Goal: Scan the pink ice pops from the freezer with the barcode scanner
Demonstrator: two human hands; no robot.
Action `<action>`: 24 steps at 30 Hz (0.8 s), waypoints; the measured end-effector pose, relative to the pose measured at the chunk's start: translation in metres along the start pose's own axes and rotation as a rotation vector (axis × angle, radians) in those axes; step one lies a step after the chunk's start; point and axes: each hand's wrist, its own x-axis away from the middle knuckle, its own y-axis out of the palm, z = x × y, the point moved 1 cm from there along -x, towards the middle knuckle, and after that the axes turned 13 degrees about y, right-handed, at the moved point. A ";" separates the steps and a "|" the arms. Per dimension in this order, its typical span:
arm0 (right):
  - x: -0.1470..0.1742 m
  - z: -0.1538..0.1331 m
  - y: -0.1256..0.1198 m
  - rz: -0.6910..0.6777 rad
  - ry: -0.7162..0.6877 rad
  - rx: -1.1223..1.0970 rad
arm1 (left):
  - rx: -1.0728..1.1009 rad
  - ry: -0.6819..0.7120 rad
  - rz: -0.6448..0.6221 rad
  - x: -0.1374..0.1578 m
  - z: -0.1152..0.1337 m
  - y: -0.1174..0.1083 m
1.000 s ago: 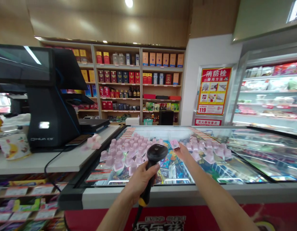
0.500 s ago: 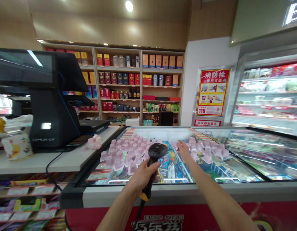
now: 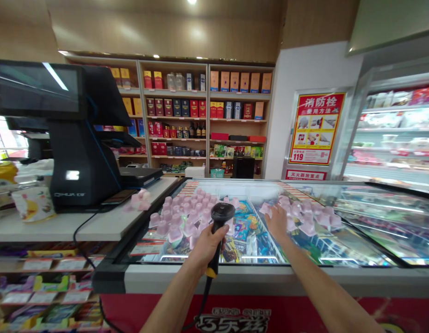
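Observation:
My left hand (image 3: 208, 245) is wrapped round the handle of a black barcode scanner (image 3: 223, 212), held upright over the near edge of the chest freezer (image 3: 158, 277). Its cable hangs down below the grip. My right hand (image 3: 277, 223) reaches over the freezer's glass top, with its fingers at a small pink plastic cup (image 3: 265, 209); the hold looks closed but the fingertips are partly hidden. Many similar pink cups (image 3: 176, 219) stand upside down in a group on the left glass, and another group (image 3: 307, 217) lies right of my right hand.
A counter (image 3: 99, 231) at the left carries a black checkout terminal (image 3: 78, 157), a phone (image 3: 120, 197) and a small pink cluster (image 3: 140, 200). Packaged goods show through the freezer glass. Shelves of boxes (image 3: 176, 108) stand behind, and a lit refrigerated case (image 3: 394, 134) is at the right.
My right hand has shifted slightly right across the glass, the pink cup at its fingers moving along. My left hand still holds the scanner, which has shifted slightly left. The view has moved a little.

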 end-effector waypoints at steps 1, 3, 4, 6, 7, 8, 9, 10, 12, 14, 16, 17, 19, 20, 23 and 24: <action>0.006 -0.014 0.003 -0.031 -0.006 -0.085 | -0.004 -0.005 0.006 -0.001 -0.001 -0.001; 0.023 -0.044 0.014 -0.219 -0.010 -0.301 | -0.010 -0.007 0.014 -0.002 -0.003 -0.003; 0.033 -0.058 0.020 -0.307 0.009 -0.382 | -0.013 -0.004 0.019 -0.002 -0.004 -0.004; 0.050 -0.079 0.031 -0.479 0.017 -0.462 | -0.018 0.005 0.030 -0.001 -0.004 -0.006; 0.057 -0.085 0.035 -0.546 0.026 -0.481 | -0.020 0.011 0.035 -0.001 -0.004 -0.006; 0.062 -0.088 0.037 -0.597 0.044 -0.495 | -0.022 0.017 0.040 0.000 -0.003 -0.007; 0.064 -0.088 0.038 -0.629 0.079 -0.513 | -0.022 0.023 0.042 0.002 -0.002 -0.007; 0.064 -0.087 0.037 -0.647 0.137 -0.541 | -0.022 0.027 0.042 0.003 0.000 -0.007; 0.058 -0.079 0.032 -0.659 0.316 -0.649 | -0.021 0.035 0.043 0.006 0.002 -0.008; 0.046 -0.071 0.025 -0.661 0.553 -0.851 | -0.018 0.038 0.039 0.010 0.005 -0.006; 0.033 -0.063 0.019 -0.642 0.770 -1.096 | -0.004 0.032 0.014 0.015 0.007 -0.003; 0.027 -0.061 0.016 -0.623 0.848 -1.201 | 0.009 0.032 -0.008 0.017 0.008 0.000; 0.018 -0.057 0.013 -0.597 0.933 -1.340 | 0.034 0.036 -0.054 0.021 0.010 0.006; 0.016 -0.056 0.013 -0.597 0.951 -1.379 | 0.040 0.040 -0.071 0.023 0.011 0.009; 0.013 -0.055 0.014 -0.609 0.994 -1.431 | 0.027 0.023 -0.086 0.025 0.013 0.017; 0.014 -0.055 0.015 -0.613 1.006 -1.438 | 0.021 0.015 -0.085 0.025 0.013 0.019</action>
